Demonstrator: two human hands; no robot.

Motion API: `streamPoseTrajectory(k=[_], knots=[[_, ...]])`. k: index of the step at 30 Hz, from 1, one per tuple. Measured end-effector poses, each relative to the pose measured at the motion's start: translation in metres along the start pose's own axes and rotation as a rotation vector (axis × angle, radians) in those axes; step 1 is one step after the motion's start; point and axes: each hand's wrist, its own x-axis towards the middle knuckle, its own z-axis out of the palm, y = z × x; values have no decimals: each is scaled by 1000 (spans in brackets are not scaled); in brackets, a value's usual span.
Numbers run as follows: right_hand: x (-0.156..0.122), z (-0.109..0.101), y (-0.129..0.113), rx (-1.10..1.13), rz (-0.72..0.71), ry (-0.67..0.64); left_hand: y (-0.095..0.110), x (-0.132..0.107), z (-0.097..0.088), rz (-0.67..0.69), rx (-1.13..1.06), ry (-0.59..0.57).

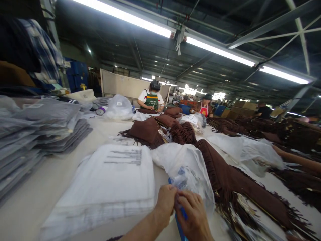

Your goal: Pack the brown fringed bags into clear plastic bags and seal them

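My left hand (165, 203) and my right hand (192, 211) meet at the bottom centre, fingers closed and fingertips touching. Whatever is pinched between them is hidden by the fingers. Beneath and beside the right hand shows a blue strip-like object (180, 231); I cannot tell if it is gripped. Just beyond the hands lies a crumpled clear plastic bag (198, 157) with small bluish-white pieces in it. To the left is a thick stack of white plastic bags (120, 180) with dark printed text.
Brown fringed textile pieces (233, 180) spread along the right. Grey items in clear plastic (50, 130) are piled at left. Across the pale table (105, 130) sit two co-workers, one in a green apron (151, 101). Another person's arm (297, 159) reaches in at right.
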Motion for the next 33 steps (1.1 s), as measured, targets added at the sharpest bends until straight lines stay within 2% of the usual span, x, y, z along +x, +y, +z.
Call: streamPoseTrajectory(k=[1,5,7,13,19,22,24,27,30,33], knots=[[-2,-2,2,53,111,26,1,-1,-5,9,-10,-12],[0,-13,20,297,803,168,14,-14,-26,36,-11,-135],[5,-16,26,342,964,149,22,-21,-33,52,9,-191],[28,-13,29,576,1038,-47,34,-21,-38,120,149,-308],[66,-25,41,778,898,-286,42,-3,-30,235,401,-408],[71,-26,44,847,873,-332,48,4,-31,285,503,-406],[69,-21,48,859,914,-319,50,6,-35,300,547,-361],[64,-4,62,747,1016,-213,51,0,-45,277,571,-288],[64,18,80,519,1062,-123,51,-20,-66,186,544,-277],[67,36,94,286,1049,-173,51,-54,-100,-5,426,-282]])
